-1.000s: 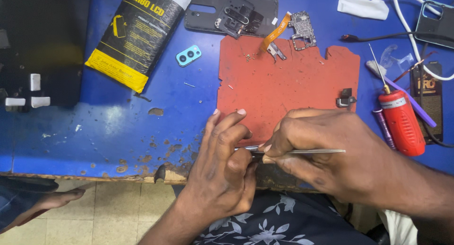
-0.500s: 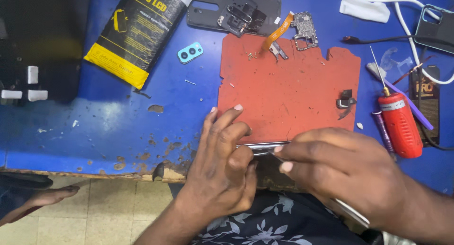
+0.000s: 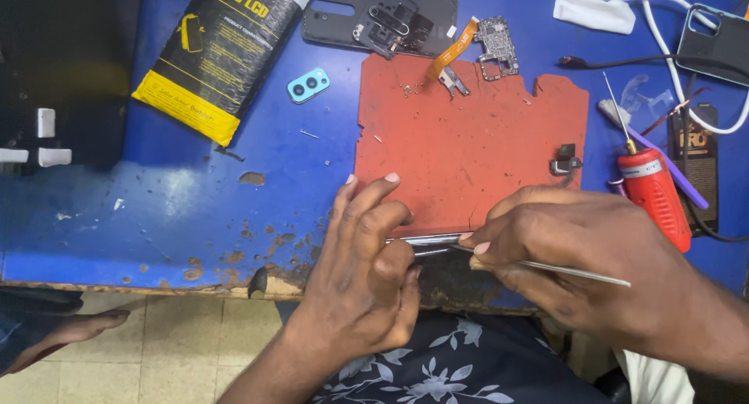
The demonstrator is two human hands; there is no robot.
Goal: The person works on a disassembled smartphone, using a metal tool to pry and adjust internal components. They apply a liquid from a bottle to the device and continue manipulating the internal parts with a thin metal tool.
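My left hand (image 3: 363, 267) grips the edge of a thin phone body (image 3: 425, 239) held on its side at the near edge of the blue table (image 3: 195, 209). My right hand (image 3: 581, 263) holds a slim metal tool (image 3: 562, 270) whose tip meets the phone's edge, between my two hands. The hands cover most of the phone. Just beyond my fingers lies a red work mat (image 3: 468, 138).
On the mat's far edge lie a small circuit board (image 3: 497, 46), an orange flex cable (image 3: 454, 49) and tiny screws. A dark back cover (image 3: 382, 17), a blue camera bezel (image 3: 308, 85), a black-and-yellow package (image 3: 222, 49), a red electric screwdriver (image 3: 654, 193), white cables (image 3: 663, 37) and another phone (image 3: 718, 41) surround it.
My right hand has shifted slightly left along the phone's edge and the metal tool shows again behind it. The left hand keeps its grip.
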